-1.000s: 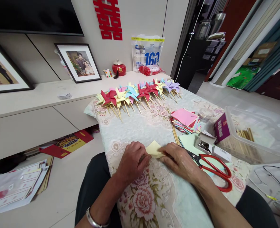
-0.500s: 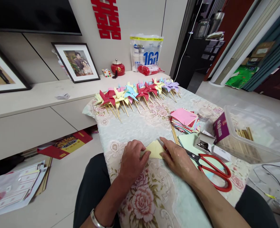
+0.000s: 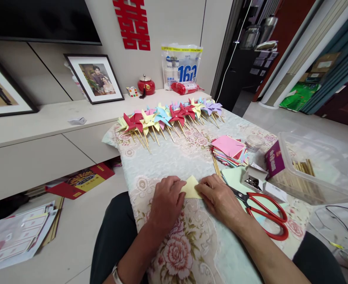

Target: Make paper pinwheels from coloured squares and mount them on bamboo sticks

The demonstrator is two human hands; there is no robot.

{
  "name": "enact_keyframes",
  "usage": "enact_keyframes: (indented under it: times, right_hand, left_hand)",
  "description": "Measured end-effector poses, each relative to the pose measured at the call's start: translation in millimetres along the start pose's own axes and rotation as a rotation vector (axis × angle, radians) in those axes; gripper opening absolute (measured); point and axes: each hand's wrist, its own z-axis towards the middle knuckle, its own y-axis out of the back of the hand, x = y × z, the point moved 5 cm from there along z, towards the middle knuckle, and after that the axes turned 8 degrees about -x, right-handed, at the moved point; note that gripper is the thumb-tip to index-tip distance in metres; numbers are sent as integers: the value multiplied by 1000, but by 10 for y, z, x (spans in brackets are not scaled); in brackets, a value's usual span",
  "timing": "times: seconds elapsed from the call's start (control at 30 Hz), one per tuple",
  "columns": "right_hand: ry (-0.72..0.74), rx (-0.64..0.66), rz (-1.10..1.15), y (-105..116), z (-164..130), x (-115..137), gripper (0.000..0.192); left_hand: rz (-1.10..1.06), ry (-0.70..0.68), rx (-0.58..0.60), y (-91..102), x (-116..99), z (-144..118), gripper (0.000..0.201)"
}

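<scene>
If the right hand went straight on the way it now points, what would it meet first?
The yellow paper, touching the right hand; beyond it, probably the left hand, though depth is unclear.

A pale yellow piece of paper (image 3: 191, 188), seemingly folded, lies on the floral cloth (image 3: 168, 156) between the left hand (image 3: 168, 201) and right hand (image 3: 219, 197). Its visible part is roughly triangular, one corner pointing away from the person, the near edge straight, both sides partly covered by fingers.
</scene>
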Motion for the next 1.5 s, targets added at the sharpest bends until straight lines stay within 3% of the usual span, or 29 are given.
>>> enact_keyframes:
  times: [0.2, 0.33, 0.63, 0.97, 1.17, 1.5]
  right_hand:
    - [24, 45, 7, -33, -6, 14, 22]
    - [17, 71, 6, -30, -6, 16, 19]
    - [37, 119, -165, 22, -54, 179, 9]
    - [47, 130, -361, -111, -194, 421, 35]
    - [53, 99, -451, -106, -253, 548, 38]
    - [11, 92, -374, -60, -244, 560, 38]
  left_hand:
    - [9, -266, -124, 67, -161, -69, 25]
    - [27, -361, -120, 77, -277, -136, 26]
    - [162, -304, -48, 31, -333, -306, 32]
    - [265, -302, -2, 64, -404, -318, 30]
    - [386, -260, 24, 121, -433, -382, 33]
    - [413, -171, 50, 135, -395, -425, 40]
